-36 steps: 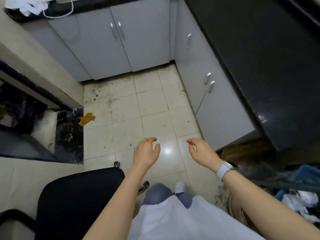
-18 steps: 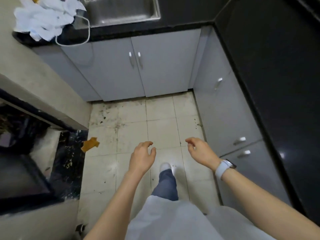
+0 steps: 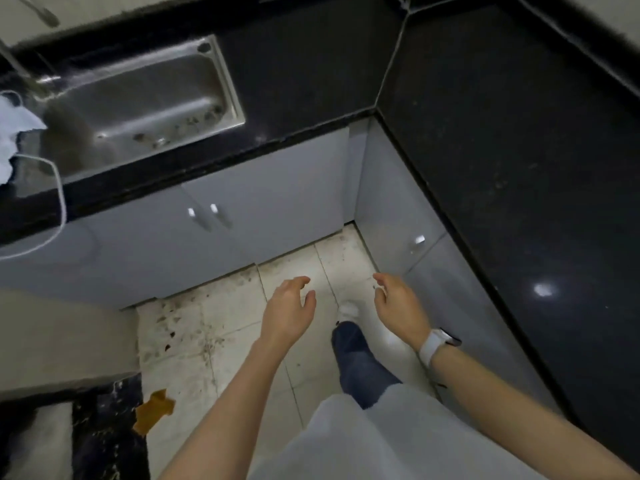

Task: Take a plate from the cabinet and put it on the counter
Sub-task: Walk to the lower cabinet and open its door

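Grey lower cabinets (image 3: 277,202) run under a black L-shaped counter (image 3: 519,150); all their doors are closed. No plate is visible. My left hand (image 3: 289,313) hangs over the tiled floor, fingers loosely curled and apart, holding nothing. My right hand (image 3: 398,304), with a white watch on the wrist, is beside it, also empty with fingers apart, close to the right-hand cabinet front (image 3: 391,209). Two small handles (image 3: 204,213) mark the double doors below the sink.
A steel sink (image 3: 138,102) is set in the counter at upper left, with white cloth (image 3: 14,133) and a white cable (image 3: 59,188) at its edge. A yellow scrap (image 3: 152,414) lies on the stained floor tiles (image 3: 194,327). A light wall ledge stands at left.
My view has advanced toward the corner of the kitchen; the sink and counter now fill the upper part. Both hands stay empty in front of me.
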